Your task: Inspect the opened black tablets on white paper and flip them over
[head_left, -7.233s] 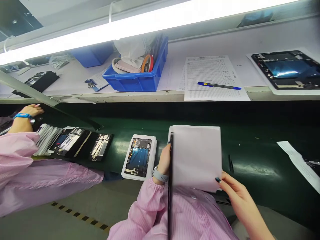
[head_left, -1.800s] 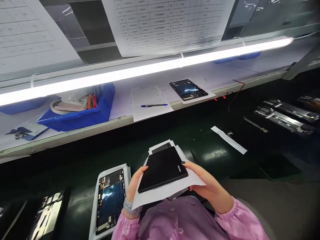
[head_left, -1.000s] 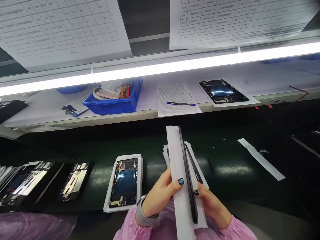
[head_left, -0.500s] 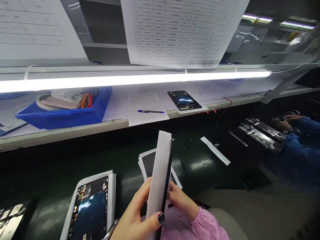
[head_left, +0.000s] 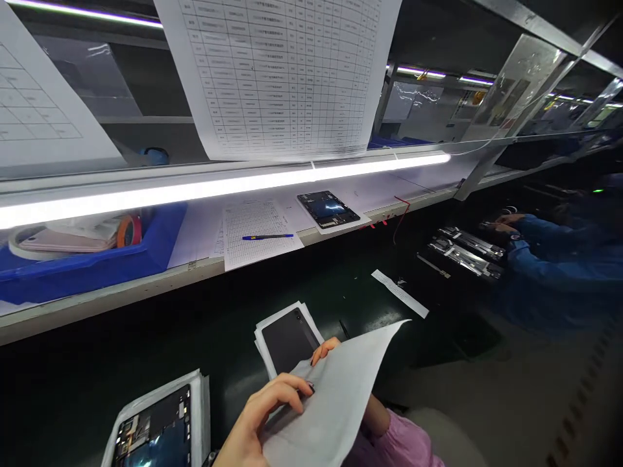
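Note:
A white, slightly bent sheet [head_left: 335, 395] faces me at the bottom middle, tilted up over the bench. My left hand [head_left: 265, 415] has its fingers bent onto the sheet's left part, pinching it. Over the far edge curl the fingertips of my right hand [head_left: 327, 350]; its palm is hidden behind the sheet. Whether anything else lies behind the sheet, I cannot tell. Just beyond my hands, a dark tablet back [head_left: 289, 340] with a camera rests on white sheets. Left of my left hand lies an opened tablet [head_left: 158, 431] with its inner parts showing, on a white stack.
A shelf holds a blue bin [head_left: 146, 263], a form with a pen [head_left: 267, 237], and another opened tablet [head_left: 328, 209]. A paper strip [head_left: 400, 293] lies on the dark bench. At right, a co-worker's blue sleeve [head_left: 540, 256] is beside metal parts [head_left: 464, 256]. A tube light [head_left: 233, 185] hangs above.
The white sheet, seen nearly edge-on against a dark flat panel before, now shows its broad face, and the panel is out of sight. My view has shifted to the right.

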A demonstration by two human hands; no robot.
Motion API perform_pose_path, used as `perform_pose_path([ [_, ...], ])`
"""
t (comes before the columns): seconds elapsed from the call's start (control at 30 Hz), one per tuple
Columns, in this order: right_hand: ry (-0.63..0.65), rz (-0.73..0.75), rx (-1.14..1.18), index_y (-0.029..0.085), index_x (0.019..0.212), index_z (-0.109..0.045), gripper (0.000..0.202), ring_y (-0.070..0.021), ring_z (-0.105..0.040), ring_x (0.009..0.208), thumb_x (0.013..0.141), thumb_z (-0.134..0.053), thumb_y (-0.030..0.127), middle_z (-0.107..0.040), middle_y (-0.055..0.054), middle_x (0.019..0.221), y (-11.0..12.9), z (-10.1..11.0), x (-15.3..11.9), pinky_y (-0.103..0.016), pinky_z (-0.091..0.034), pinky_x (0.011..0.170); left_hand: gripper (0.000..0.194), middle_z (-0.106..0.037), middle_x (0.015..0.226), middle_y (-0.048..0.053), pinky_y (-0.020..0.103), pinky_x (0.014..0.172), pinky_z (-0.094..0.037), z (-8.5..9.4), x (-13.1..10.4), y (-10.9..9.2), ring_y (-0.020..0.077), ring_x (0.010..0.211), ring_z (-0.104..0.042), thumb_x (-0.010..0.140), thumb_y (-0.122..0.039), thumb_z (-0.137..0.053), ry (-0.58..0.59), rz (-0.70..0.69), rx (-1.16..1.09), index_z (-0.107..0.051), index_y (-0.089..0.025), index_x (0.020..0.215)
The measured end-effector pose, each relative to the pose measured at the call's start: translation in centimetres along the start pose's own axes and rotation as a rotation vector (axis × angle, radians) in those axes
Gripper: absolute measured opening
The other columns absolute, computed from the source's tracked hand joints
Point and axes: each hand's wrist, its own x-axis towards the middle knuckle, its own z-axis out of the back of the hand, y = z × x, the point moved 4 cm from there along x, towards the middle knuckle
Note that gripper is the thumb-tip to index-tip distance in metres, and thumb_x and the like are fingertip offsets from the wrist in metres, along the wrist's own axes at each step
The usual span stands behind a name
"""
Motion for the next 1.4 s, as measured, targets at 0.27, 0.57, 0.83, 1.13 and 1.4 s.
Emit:
perform_pose_path([
  [0.27,-0.084,0.076,-0.203,0.025,0.081,-0.063,0.018,-0.0259,-0.064,0.079,0.090,-0.060,0.040,-0.066,-0.005,0.082,1.1,1.1,-0.3,-0.040,-0.053,0.076,0.028,-0.069,0.105,0.011,0.043,0.099,-0.047,1.8,1.2,1.4,0.0313,0.110,-0.064,0.082,-0.045,-0.077,0.019,-0.083,-0.190,-0.065,-0.020,0.085],
  [0.57,0.138,-0.020,-0.445,0.021,0.071,-0.062,0.011,-0.0196,-0.057,0.063,0.081,-0.065,0.017,-0.060,0.000,0.068,5.3,-0.2,-1.2,-0.030,-0.046,0.058,0.043,-0.074,0.099,0.009,0.037,0.092,-0.052,6.1,0.3,5.1,0.0295,0.102,-0.067,0.070,-0.053,-0.084,-0.535,0.073,-0.162,-0.072,-0.018,0.092],
  [0.83,0.452,-0.323,-0.164,0.025,0.124,-0.069,0.037,-0.0283,-0.064,0.097,0.094,-0.064,0.047,-0.070,-0.008,0.106,7.2,-2.9,-2.1,-0.040,-0.056,0.082,0.058,-0.076,0.088,0.009,0.029,0.068,-0.055,10.7,0.8,4.0,0.0232,0.077,-0.071,0.062,-0.052,-0.090,-0.475,0.394,-0.379,-0.073,-0.013,0.102],
  [1.13,0.311,-0.345,0.346,0.026,0.099,-0.071,0.023,-0.0166,-0.056,0.075,0.092,-0.069,0.047,-0.060,-0.001,0.086,10.6,-2.2,-1.1,-0.026,-0.050,0.069,0.047,-0.076,0.089,0.011,0.027,0.066,-0.054,10.6,-2.9,0.4,0.0203,0.070,-0.069,0.067,-0.038,-0.086,-0.271,0.479,-0.446,-0.076,-0.010,0.104],
  [1.4,0.236,-0.330,0.113,0.022,0.088,-0.068,0.025,-0.0170,-0.048,0.066,0.087,-0.072,0.047,-0.052,0.000,0.077,12.0,-1.2,-2.8,-0.028,-0.045,0.059,0.048,-0.076,0.086,0.010,0.030,0.068,-0.057,9.9,-4.8,-1.7,0.0230,0.072,-0.071,0.064,-0.034,-0.088,-0.354,0.530,-0.459,-0.073,-0.013,0.105],
])
